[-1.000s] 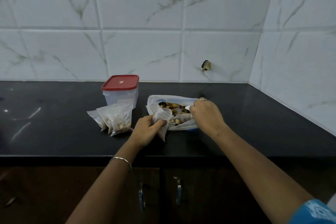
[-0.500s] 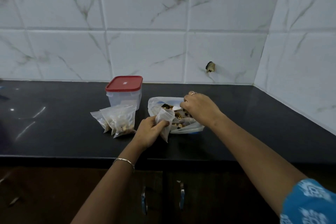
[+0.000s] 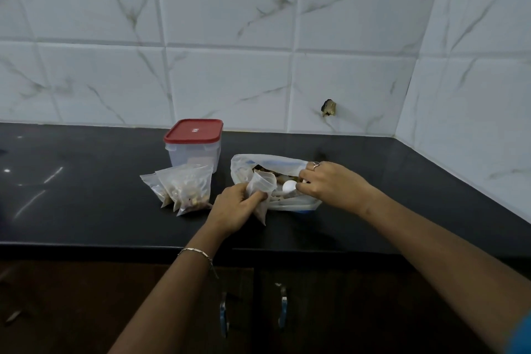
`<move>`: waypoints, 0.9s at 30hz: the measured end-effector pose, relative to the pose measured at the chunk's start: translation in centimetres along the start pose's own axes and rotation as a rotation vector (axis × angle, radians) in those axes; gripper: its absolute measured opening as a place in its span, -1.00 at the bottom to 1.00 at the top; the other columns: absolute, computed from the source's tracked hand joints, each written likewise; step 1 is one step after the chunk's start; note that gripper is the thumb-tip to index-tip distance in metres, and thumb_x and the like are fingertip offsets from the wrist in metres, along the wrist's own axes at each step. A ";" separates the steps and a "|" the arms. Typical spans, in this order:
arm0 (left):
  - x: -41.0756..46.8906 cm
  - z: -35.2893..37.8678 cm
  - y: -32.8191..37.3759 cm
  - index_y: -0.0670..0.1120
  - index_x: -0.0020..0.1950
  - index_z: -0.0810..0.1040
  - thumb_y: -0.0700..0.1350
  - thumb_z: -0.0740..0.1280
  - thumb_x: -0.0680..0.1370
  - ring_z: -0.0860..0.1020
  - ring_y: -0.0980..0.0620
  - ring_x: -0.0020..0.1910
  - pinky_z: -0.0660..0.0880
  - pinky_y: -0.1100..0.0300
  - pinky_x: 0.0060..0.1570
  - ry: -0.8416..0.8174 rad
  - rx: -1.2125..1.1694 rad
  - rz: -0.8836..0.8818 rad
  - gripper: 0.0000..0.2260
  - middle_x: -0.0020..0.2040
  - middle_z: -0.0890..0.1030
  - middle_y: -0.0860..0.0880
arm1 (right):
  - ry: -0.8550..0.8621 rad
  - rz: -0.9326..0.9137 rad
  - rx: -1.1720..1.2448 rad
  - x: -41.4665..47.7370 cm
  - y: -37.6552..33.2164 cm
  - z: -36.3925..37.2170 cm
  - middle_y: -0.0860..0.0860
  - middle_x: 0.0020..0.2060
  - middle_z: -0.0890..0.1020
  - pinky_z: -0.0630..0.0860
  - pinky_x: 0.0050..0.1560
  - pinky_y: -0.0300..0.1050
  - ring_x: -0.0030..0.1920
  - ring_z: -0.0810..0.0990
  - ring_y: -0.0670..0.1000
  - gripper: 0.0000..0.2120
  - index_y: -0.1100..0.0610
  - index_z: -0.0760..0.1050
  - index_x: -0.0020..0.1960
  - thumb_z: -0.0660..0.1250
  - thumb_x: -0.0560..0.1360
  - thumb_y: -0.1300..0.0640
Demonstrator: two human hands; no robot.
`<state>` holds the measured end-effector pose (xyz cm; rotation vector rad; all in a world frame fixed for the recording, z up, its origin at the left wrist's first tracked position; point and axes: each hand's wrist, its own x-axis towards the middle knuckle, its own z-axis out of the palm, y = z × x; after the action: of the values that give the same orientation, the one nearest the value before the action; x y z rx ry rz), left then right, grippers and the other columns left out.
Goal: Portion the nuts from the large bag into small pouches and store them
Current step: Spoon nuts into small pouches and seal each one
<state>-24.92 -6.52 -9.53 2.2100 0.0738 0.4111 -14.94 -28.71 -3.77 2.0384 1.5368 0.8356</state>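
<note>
The large bag (image 3: 244,165) lies open on the black tabletop (image 3: 100,210), a little right of the middle, and brown nuts (image 3: 270,172) are visible inside its mouth. The left hand (image 3: 235,207) holds a small pouch (image 3: 263,184) at the near-left edge of the bag. Its fingers are curled around the lower part of the pouch, and the open top of the pouch points toward the bag. The right hand (image 3: 330,184) reaches over the bag from the right side. Its fingers are bent and pressed together, and the tips pinch a white scoop (image 3: 288,186) that sits just beside the pouch opening. A ring (image 3: 316,164) is on one finger of this hand.

To the left, a few filled pouches (image 3: 184,187) lean together on the tabletop. Just behind them stands a clear container (image 3: 195,155) with a red lid (image 3: 194,131), closed.
</note>
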 end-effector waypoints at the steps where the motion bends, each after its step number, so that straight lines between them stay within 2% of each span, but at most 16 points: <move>1: -0.2 0.0 0.1 -0.03 0.08 0.61 0.21 0.25 0.48 0.58 0.07 -0.02 0.52 -0.03 0.09 0.015 0.019 0.045 -0.62 -0.01 0.64 0.04 | -0.005 -0.006 -0.004 -0.2 0.0 -0.1 0.09 -0.15 0.65 0.59 -0.30 -0.09 -0.19 0.62 0.05 -0.67 0.16 0.63 -0.04 0.60 0.23 0.31; 3: -0.5 -0.1 0.4 0.01 0.13 0.60 0.26 0.18 0.45 0.56 0.10 0.03 0.48 0.02 0.14 0.031 0.078 0.184 -0.55 0.08 0.62 0.07 | -0.016 0.036 0.014 -0.3 0.0 -0.1 0.07 -0.14 0.64 0.59 -0.26 -0.09 -0.18 0.61 0.04 -0.69 0.13 0.63 0.01 0.55 0.29 0.31; 5: -0.7 0.1 0.6 0.08 0.06 0.59 0.25 0.13 0.49 0.52 0.15 0.05 0.39 0.02 0.23 -0.016 0.180 0.286 -0.62 0.10 0.61 0.08 | -0.045 0.152 0.052 -0.2 -0.2 -0.2 0.04 -0.09 0.63 0.57 -0.21 -0.11 -0.13 0.60 0.04 -0.72 0.09 0.61 0.08 0.44 0.40 0.32; 7: -0.9 0.1 0.8 0.11 -0.14 0.51 0.26 0.08 0.50 0.47 0.19 -0.07 0.31 0.04 0.24 -0.067 0.283 0.284 -0.69 -0.08 0.59 0.09 | -0.079 0.295 0.116 -0.1 -0.4 -0.3 0.02 -0.05 0.60 0.54 -0.17 -0.11 -0.08 0.57 0.04 -0.73 0.06 0.58 0.12 0.32 0.48 0.30; 9: -0.8 0.1 0.9 0.01 -0.21 0.52 0.30 0.05 0.47 0.44 0.19 -0.17 0.33 0.10 0.12 -0.080 0.299 0.243 -0.57 -0.20 0.54 0.06 | -0.098 0.436 0.202 0.0 -0.5 -0.1 0.00 -0.06 0.57 0.54 -0.18 -0.12 -0.08 0.55 0.03 -0.77 0.05 0.59 0.11 0.25 0.53 0.24; 11: -0.8 0.0 1.0 -0.10 -0.16 0.56 0.30 0.07 0.46 0.48 0.11 -0.18 0.41 0.08 -0.02 -0.096 0.253 0.205 -0.49 -0.19 0.55 -0.02 | -0.114 0.567 0.346 0.2 -0.4 0.0 0.00 -0.04 0.59 0.56 -0.11 -0.09 -0.07 0.55 0.03 -0.77 0.06 0.61 0.09 0.20 0.56 0.19; 13: -1.0 0.0 1.2 -0.13 -0.15 0.57 0.23 0.12 0.48 0.51 0.05 -0.18 0.47 0.05 -0.07 -0.121 0.190 0.191 -0.54 -0.18 0.58 -0.07 | -0.130 0.682 0.561 0.3 -0.3 -0.2 0.00 0.07 0.62 0.55 0.02 -0.10 0.00 0.59 0.02 -0.74 0.06 0.62 0.15 0.20 0.58 0.18; 15: -1.0 -0.1 1.3 -0.15 -0.14 0.59 0.15 0.17 0.52 0.55 0.01 -0.17 0.49 0.03 -0.06 -0.149 0.138 0.179 -0.60 -0.17 0.60 -0.09 | -0.119 0.786 0.759 0.2 -0.3 -0.3 -0.01 0.11 0.63 0.53 0.04 -0.13 0.01 0.61 -0.01 -0.72 0.06 0.62 0.18 0.20 0.58 0.20; 18: -0.7 0.1 1.3 -0.14 -0.11 0.59 0.07 0.19 0.59 0.58 0.00 -0.14 0.52 0.01 0.00 -0.191 0.116 0.152 -0.67 -0.15 0.63 -0.10 | -0.051 0.983 1.085 -0.1 -1.1 0.4 -0.08 -0.07 0.67 0.48 -0.09 -0.22 -0.11 0.63 -0.12 -0.71 0.06 0.66 0.07 0.22 0.51 0.28; 21: -0.5 0.1 1.1 -0.16 -0.13 0.60 0.08 0.19 0.58 0.58 -0.03 -0.14 0.52 -0.04 0.01 -0.195 0.109 0.122 -0.65 -0.15 0.63 -0.11 | 0.016 1.131 1.461 -0.2 -2.8 0.8 -0.01 -0.30 0.66 0.43 -0.17 -0.36 -0.31 0.60 -0.21 -0.74 0.11 0.65 -0.06 0.25 0.50 0.37; 25: -0.4 0.2 1.0 -0.16 -0.19 0.59 0.13 0.17 0.52 0.57 -0.06 -0.16 0.50 -0.06 -0.02 -0.182 0.097 0.125 -0.61 -0.19 0.62 -0.12 | 0.062 1.198 1.577 0.2 -3.6 0.8 0.02 -0.32 0.65 0.43 -0.32 -0.42 -0.27 0.58 -0.12 -0.74 0.09 0.66 -0.11 0.26 0.50 0.37; 27: -0.4 0.2 1.0 -0.17 -0.19 0.59 0.14 0.16 0.50 0.57 -0.05 -0.16 0.49 -0.05 -0.02 -0.177 0.095 0.125 -0.59 -0.19 0.62 -0.11 | 0.057 1.228 1.578 0.5 -3.6 0.8 0.02 -0.33 0.65 0.43 -0.29 -0.36 -0.27 0.58 -0.11 -0.73 0.08 0.66 -0.12 0.26 0.49 0.37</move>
<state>-25.30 -7.42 -8.98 2.3427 -0.1435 0.2828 -16.80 -27.26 -6.66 4.2161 0.6380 -0.3649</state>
